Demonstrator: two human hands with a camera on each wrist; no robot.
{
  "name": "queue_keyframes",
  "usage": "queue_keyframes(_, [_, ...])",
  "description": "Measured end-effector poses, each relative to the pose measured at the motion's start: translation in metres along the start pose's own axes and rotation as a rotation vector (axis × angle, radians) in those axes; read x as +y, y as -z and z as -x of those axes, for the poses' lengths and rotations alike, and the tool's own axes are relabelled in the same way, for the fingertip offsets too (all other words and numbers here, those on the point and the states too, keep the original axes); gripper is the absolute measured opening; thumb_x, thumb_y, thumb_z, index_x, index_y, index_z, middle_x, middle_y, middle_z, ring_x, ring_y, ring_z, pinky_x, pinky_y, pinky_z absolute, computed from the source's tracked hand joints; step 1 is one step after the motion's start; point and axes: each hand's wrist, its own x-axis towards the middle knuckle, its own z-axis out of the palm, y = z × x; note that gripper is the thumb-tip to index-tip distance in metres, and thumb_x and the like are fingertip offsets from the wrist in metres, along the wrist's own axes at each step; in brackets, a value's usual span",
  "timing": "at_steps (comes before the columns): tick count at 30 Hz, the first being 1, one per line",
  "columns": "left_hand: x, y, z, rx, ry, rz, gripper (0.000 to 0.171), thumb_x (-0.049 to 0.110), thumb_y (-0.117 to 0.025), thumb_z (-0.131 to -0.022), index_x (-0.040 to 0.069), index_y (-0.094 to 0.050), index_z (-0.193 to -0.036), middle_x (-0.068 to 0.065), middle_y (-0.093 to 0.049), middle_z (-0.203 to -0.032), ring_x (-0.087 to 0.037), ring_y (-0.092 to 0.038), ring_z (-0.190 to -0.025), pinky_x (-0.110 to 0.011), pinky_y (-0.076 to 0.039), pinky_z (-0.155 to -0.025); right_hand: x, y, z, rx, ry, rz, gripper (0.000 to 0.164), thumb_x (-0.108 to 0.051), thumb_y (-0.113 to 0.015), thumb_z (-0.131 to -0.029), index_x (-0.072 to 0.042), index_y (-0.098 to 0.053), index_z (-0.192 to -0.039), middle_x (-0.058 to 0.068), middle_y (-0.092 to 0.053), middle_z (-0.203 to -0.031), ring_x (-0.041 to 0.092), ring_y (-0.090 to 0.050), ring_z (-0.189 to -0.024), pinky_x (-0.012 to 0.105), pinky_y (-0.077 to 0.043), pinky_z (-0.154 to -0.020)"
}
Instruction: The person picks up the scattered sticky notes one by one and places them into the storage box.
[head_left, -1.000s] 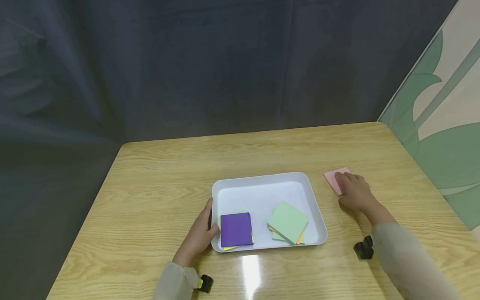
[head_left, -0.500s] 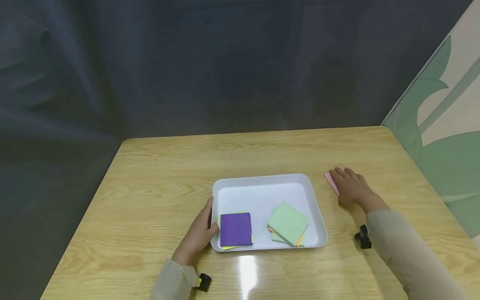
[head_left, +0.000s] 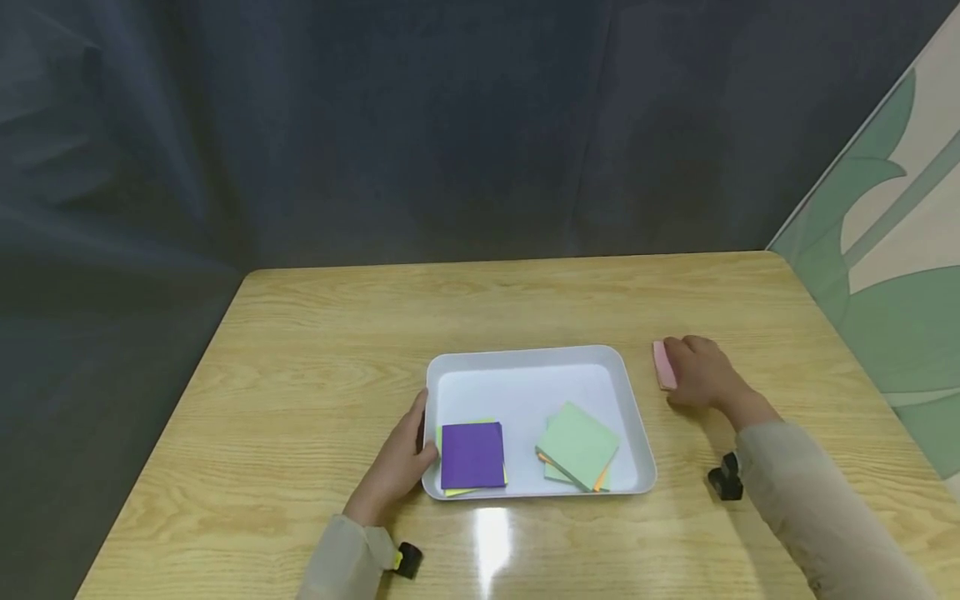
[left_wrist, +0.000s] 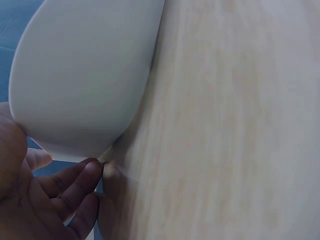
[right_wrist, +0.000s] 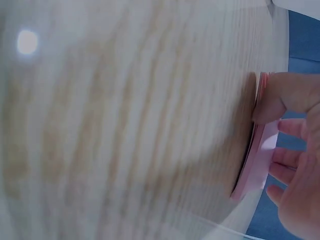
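Note:
My right hand (head_left: 701, 372) grips a small stack of pink sticky notes (head_left: 663, 367) to the right of the tray. In the right wrist view the thumb presses the edge of the pink notes (right_wrist: 262, 160), with the other fingers over the top. Whether the stack is off the table is hard to tell. My left hand (head_left: 396, 462) holds the white tray (head_left: 525, 360) at its left end, thumb at the rim and fingers along the outer wall. Inside the tray lie purple sticky notes (head_left: 472, 456) over yellow ones, and light green notes (head_left: 579, 444) with orange between.
The wooden table (head_left: 300, 367) extends around the tray. Behind it hangs a dark curtain (head_left: 450, 133). A panel with green leaf shapes (head_left: 907, 333) stands along the right side. A light reflection shows on the table in front of the tray.
My right hand spread over the pink notes, then drew its thumb and fingers in around them. The stack has turned and lies straighter. My left hand stays at the tray.

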Motion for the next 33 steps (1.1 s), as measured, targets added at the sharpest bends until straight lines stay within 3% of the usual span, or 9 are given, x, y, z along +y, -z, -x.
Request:
queue_keyframes(9, [-0.001,-0.002,-0.001,0.005,-0.015,0.022,0.074,0.001,-0.047,-0.075,0.005,-0.009,-0.138,-0.024,-0.027,-0.139,-0.030,-0.025,-0.124,-0.051,-0.024,-0.101,-0.003,-0.001,0.010,0.071,-0.120,-0.155,0.084,-0.023,-0.072,-0.056,0.009,-0.030,-0.121,0.036,-0.033,-0.105,0.048,-0.030,-0.095,0.061,-0.036,-0.073])
queue_keyframes(14, [-0.001,-0.002,-0.001,0.008,-0.020,0.027,0.073,0.000,-0.047,-0.075,0.003,-0.010,-0.138,-0.025,-0.027,-0.139,-0.030,-0.025,-0.124,-0.051,-0.024,-0.101,-0.011,-0.003,0.018,0.161,-0.158,-0.207,0.088,-0.032,-0.075,-0.058,0.007,-0.029,-0.123,0.033,-0.032,-0.103,0.044,-0.030,-0.090,0.055,-0.039,-0.065])
queue_keyframes(21, [-0.002,-0.001,-0.003,0.013,-0.021,0.021,0.074,0.001,-0.047,-0.075,0.003,-0.010,-0.138,-0.025,-0.026,-0.140,-0.031,-0.024,-0.124,-0.051,-0.023,-0.102,-0.031,0.001,0.022,0.286,-0.185,-0.284,0.088,-0.040,-0.073,-0.062,-0.001,-0.028,-0.127,0.035,-0.028,-0.108,0.047,-0.031,-0.095,0.061,-0.042,-0.066])
queue_keyframes(28, [-0.003,-0.001,-0.004,0.018,-0.023,0.011,0.073,0.002,-0.048,-0.075,0.003,-0.010,-0.138,-0.025,-0.026,-0.140,-0.030,-0.024,-0.124,-0.050,-0.023,-0.102,-0.055,0.011,0.024,0.364,-0.131,-0.355,0.084,-0.036,-0.071,-0.065,-0.001,-0.029,-0.129,0.035,-0.027,-0.113,0.048,-0.031,-0.098,0.066,-0.040,-0.070])
queue_keyframes(33, [-0.004,-0.001,-0.005,0.020,-0.024,0.015,0.073,0.002,-0.047,-0.075,0.003,-0.010,-0.138,-0.024,-0.026,-0.140,-0.030,-0.024,-0.124,-0.050,-0.023,-0.102,-0.071,0.015,0.024,0.392,-0.074,-0.372,0.081,-0.027,-0.072,-0.064,-0.002,-0.030,-0.128,0.033,-0.028,-0.113,0.046,-0.033,-0.097,0.063,-0.041,-0.068])
